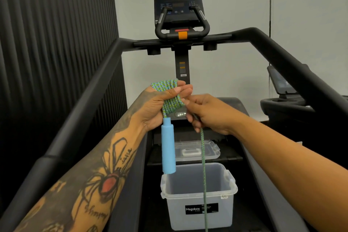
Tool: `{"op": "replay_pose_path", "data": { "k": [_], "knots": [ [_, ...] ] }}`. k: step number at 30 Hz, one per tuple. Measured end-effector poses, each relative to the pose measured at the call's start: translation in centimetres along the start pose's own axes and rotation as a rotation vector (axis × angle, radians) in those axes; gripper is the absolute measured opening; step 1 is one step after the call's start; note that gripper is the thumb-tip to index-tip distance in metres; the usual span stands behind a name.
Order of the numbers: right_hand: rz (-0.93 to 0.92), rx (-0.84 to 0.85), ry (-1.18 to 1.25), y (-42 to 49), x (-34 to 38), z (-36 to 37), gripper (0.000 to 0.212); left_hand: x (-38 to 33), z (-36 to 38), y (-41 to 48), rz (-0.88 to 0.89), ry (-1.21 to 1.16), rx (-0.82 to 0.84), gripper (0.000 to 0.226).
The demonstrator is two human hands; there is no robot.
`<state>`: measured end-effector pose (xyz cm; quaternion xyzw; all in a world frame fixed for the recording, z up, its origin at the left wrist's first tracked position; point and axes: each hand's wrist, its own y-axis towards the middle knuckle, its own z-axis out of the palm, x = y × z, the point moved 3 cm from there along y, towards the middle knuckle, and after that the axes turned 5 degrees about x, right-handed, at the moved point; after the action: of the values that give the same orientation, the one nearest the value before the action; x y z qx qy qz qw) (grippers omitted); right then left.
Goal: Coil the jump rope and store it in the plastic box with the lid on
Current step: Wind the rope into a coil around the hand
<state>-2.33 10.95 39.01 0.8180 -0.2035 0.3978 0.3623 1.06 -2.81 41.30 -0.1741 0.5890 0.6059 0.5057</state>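
A green-and-blue braided jump rope (170, 94) is wound in several turns around my left hand (160, 105), which holds the coil at chest height. One blue foam handle (168, 146) hangs straight down from that hand. My right hand (205, 114) pinches the loose strand just right of the coil. The free end of the rope (204, 175) drops down in front of the open plastic box (230, 186) and out of the frame. The clear lid (215, 151) lies flat behind the box. The second handle is out of view.
The box and lid sit on a treadmill belt (152, 158). Black handrails (84, 105) run along both sides and meet at the console (178, 7) ahead. Another machine (286, 96) stands at the right, a dark ribbed wall at the left.
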Motion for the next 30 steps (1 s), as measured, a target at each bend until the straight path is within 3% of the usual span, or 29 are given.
{"op": "replay_pose_path", "data": {
  "k": [3,7,12,16,21,25,27,30],
  "knots": [
    [0.038,0.101,-0.294,-2.2,-0.4,1.5,0.027,-0.3,-0.9,0.3,0.038,0.036,-0.065,0.018],
    [-0.014,0.212,-0.535,-5.0,1.6,2.6,0.033,-0.2,-1.8,0.1,0.041,0.183,-0.061,0.027],
    [-0.164,0.139,-0.678,-5.0,6.3,1.1,0.030,0.3,-1.1,-0.6,0.006,0.300,-0.061,0.018],
    [-0.053,0.365,-0.892,-3.7,6.4,1.6,0.020,0.6,-0.2,-0.2,-0.039,0.184,-0.124,0.025],
    [0.029,0.552,-1.086,-3.1,4.8,3.8,0.026,0.5,0.3,0.0,-0.059,0.156,-0.145,0.024],
    [-0.097,0.399,-1.026,-2.4,7.1,2.9,0.028,1.2,0.1,-1.1,-0.138,0.382,-0.094,0.014],
    [-0.148,0.319,-0.962,-1.7,7.9,2.0,0.025,1.1,0.2,-1.4,-0.161,0.372,-0.028,0.012],
    [-0.191,0.171,-0.893,-0.6,8.1,0.6,0.025,0.5,0.5,-1.3,-0.140,0.251,0.093,0.031]
  ]
}}
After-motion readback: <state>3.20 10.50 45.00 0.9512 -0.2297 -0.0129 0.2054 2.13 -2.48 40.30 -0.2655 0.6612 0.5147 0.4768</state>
